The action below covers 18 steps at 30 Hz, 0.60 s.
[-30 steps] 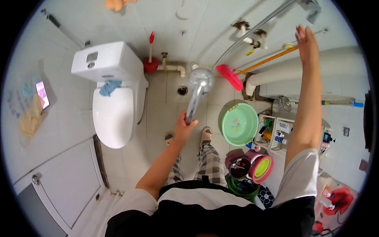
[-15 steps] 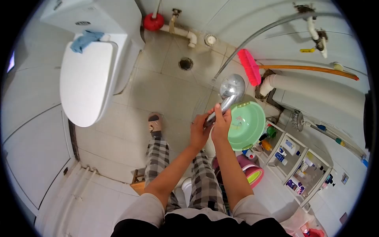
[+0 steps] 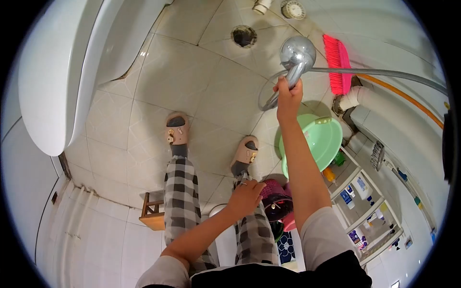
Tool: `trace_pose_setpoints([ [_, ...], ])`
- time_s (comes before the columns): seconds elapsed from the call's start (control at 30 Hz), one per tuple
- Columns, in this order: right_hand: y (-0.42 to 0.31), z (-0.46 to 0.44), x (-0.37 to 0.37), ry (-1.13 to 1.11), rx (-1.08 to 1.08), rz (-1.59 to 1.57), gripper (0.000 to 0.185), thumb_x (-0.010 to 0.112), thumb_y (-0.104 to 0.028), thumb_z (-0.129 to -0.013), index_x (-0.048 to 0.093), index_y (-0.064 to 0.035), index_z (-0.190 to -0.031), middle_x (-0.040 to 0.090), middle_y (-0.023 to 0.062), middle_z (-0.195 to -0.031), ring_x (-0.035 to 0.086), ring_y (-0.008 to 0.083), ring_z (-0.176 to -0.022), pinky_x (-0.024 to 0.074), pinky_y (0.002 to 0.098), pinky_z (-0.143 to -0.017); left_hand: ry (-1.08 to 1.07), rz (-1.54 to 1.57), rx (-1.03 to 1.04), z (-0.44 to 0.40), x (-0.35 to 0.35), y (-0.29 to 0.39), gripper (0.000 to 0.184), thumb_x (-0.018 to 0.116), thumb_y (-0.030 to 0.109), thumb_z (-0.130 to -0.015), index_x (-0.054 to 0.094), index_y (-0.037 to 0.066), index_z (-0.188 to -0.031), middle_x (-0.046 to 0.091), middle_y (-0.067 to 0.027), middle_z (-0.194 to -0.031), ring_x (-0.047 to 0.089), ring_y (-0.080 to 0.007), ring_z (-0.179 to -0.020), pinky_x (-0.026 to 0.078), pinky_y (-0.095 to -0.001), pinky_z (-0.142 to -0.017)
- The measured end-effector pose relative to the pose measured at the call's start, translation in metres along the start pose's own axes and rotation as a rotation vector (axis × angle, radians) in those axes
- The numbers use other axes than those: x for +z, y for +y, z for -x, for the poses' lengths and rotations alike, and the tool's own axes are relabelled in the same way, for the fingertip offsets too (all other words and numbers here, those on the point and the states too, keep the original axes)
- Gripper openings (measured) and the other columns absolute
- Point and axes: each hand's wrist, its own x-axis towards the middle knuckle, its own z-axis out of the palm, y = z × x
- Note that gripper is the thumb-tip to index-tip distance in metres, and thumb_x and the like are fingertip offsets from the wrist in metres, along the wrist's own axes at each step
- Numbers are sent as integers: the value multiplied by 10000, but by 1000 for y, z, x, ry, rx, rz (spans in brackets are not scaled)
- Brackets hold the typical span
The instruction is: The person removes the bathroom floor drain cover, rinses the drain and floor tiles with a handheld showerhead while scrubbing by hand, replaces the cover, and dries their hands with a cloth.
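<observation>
Your right hand [image 3: 289, 98] is closed round the handle [image 3: 296, 76] of the shower head [image 3: 297, 52], upper right of centre. Your left hand [image 3: 245, 197], half curled, palm hidden, is at lower middle; you cannot tell its hold. Tiled floor [image 3: 197, 91] spreads leftward to the toilet [image 3: 53, 72]; broom [image 3: 338, 65] and basin [image 3: 327, 137] crowd the right.

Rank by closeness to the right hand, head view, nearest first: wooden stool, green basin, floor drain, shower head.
1. Shower head: gripped in the right hand.
2. Green basin: just below, to the right.
3. Floor drain: ahead, to the left.
4. Wooden stool: lower left of the view.
</observation>
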Motion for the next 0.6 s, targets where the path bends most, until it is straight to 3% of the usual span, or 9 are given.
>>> trace_pose_setpoints([
  [0.07,15,-11,13,7,46,-1,171,607,-136,-832,505,-36,-926,506,6,-673,477,77,-591,404,223,-563,3,-10,-34,-2,-4,-4,445,639,170,-752,482,73,-1157,529,-121,-1012,543,-308,-939,459,-408,-775],
  [0.13,22,-19,20,19,81,-2,180,613,-141,-830,511,-32,-931,508,6,-672,481,78,-586,408,224,-556,24,-150,-194,-5,-8,-5,412,638,167,-753,491,72,-1126,532,-116,-989,546,-300,-925,459,-406,-768],
  [0.33,21,-39,36,-36,-53,2,196,644,-161,-809,484,-49,-827,505,6,-668,493,77,-554,432,232,-515,171,50,-133,-17,-22,3,381,637,158,-753,502,72,-1099,536,-124,-958,552,-307,-893,458,-412,-736],
  [0.53,22,-43,44,-109,90,83,210,646,-197,-823,479,-72,-800,493,6,-596,475,103,-501,389,234,-491,166,103,-191,-20,-31,2,374,636,148,-755,502,64,-1094,538,-127,-970,559,-317,-863,460,-411,-710],
  [0.6,24,-39,45,51,26,26,212,644,-203,-827,479,-76,-789,493,6,-586,476,99,-504,381,231,-493,201,112,-173,-21,-31,-1,369,634,143,-756,503,65,-1092,541,-128,-966,561,-320,-855,461,-413,-705],
])
